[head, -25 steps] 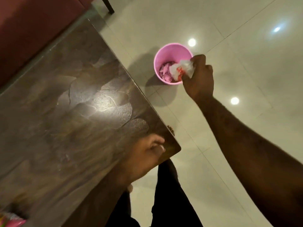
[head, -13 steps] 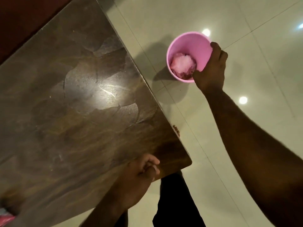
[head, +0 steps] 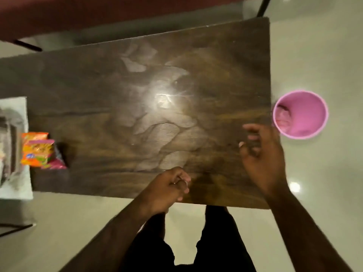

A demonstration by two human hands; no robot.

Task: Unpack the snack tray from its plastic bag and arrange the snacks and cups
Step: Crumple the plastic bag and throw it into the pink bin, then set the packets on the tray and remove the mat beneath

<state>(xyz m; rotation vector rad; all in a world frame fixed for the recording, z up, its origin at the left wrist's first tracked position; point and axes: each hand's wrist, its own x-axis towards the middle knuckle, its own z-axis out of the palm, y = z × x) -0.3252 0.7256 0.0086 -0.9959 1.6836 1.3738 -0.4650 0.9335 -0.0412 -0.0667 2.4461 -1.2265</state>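
Legs (head: 196,242) in dark trousers stand nearest to us, on the pale tiled floor (head: 324,55) just below the counter's near edge. Above them our left hand (head: 169,190) sits at that near edge, its fingers curled into a loose fist; we cannot tell whether anything is pinched inside it. Our right hand (head: 261,154) is over the counter's right end, blurred, palm turned inward with the fingers spread and nothing in them.

Dark, glossy wood grain covers the counter (head: 157,85), and a bright glare from a lamp sits near its middle. Off its right edge, on the floor, stands a pink bin (head: 306,114), just beside the counter and just beyond our right hand. Crumpled pale pink material (head: 282,118) lies inside it against the left wall; we cannot say what it is.

At the counter's far left end lie the snack packets (head: 39,150), orange and pink, stacked together and touching one another. Just left of them, cut off by the frame, is the snack tray (head: 9,144), greyish and blurred, resting on something white (head: 17,185) that overhangs the near edge. We see no cups clearly enough to name.

Beyond the counter a dark red surface (head: 98,12) fills the top of the view, with thin black legs (head: 263,6) under it.
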